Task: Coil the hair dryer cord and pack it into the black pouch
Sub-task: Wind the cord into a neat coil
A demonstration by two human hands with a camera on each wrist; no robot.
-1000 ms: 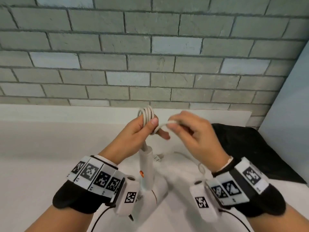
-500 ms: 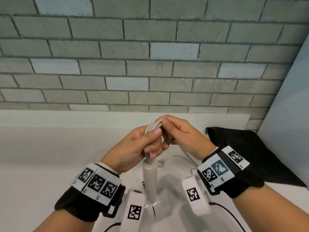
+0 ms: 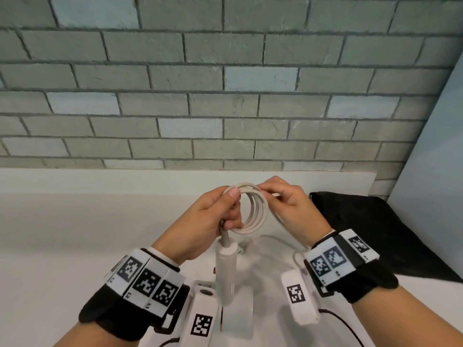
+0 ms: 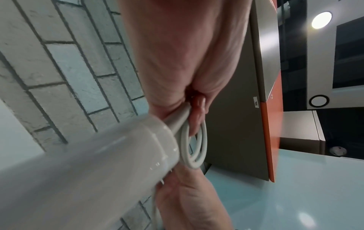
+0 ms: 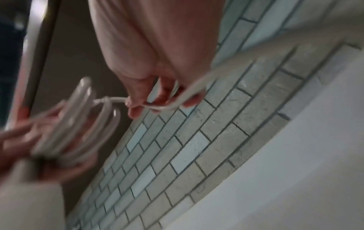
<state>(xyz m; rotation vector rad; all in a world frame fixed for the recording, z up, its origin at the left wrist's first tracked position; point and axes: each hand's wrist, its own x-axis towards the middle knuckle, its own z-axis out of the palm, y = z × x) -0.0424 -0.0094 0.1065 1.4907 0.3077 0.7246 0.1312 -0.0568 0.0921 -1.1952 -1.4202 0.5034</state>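
close in under the wrists, the glossy white cylindrical handle of the hair dryer (image 3: 225,269) hangs upright, off the white surface (image 3: 62,234), dangling by its grey strain-relief sleeve from the left hand (image 3: 200,221). that hand is curled round a stack of several loops of the white rubbery cord (image 3: 255,209), thumb pressed on top. the dryer's head is out of sight below the frame.

just beside it the right hand (image 3: 288,204) pinches the cord at the top of the coil, fingers curled, feeding another turn on. the two hands are nearly touching over the loops. from there a slack tail of cord drops away under the right wrist; its plug i cannot pick out.

what could go wrong, as i judge it: the loops are held only by the left thumb and fingers, and the dryer's weight pulls on the same grip. if the thumb lifts to take the next turn, the springy coil may fan open or slide off. the trailing tail could also catch on the right wrist rig and jerk a loop loose.

further back on the right, the flat black fabric pouch (image 3: 375,229) lies on the surface, well apart from the hands, its mouth looking closed or collapsed. with both hands busy, opening it may cost the coil.

behind all runs the grey brick wall (image 3: 225,83).
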